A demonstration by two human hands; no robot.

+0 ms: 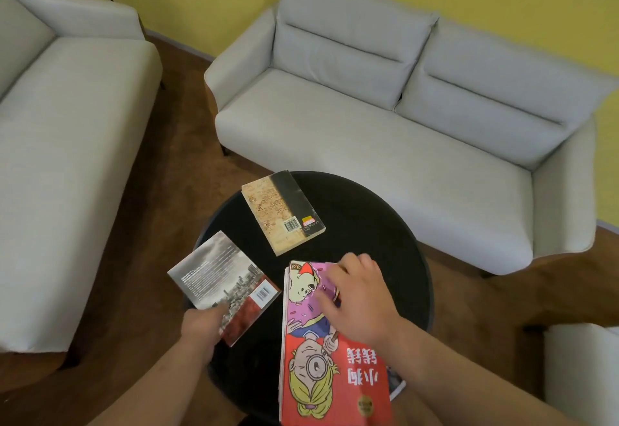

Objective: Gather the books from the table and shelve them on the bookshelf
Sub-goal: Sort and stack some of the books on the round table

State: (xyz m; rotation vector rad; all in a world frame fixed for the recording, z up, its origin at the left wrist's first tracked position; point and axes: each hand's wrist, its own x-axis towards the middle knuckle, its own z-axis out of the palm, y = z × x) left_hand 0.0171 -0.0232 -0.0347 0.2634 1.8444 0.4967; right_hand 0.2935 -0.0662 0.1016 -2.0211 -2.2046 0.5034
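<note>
Three books are on a round black table (368,224). A tan and black paperback (283,213) lies flat at the far side, untouched. My left hand (201,325) pinches the near corner of a grey city-photo book (221,278) with a red corner, which sticks out over the table's left edge. My right hand (358,295) rests on top of a red cartoon-cover book (328,375), fingers bent over its far right edge. That book lies on a small stack at the table's near side. No bookshelf is in view.
A pale grey two-seat sofa (402,131) stands behind the table against a yellow wall. Another grey sofa (67,144) is at the left. A white seat corner (582,368) shows at the lower right. Brown carpet (181,144) surrounds the table.
</note>
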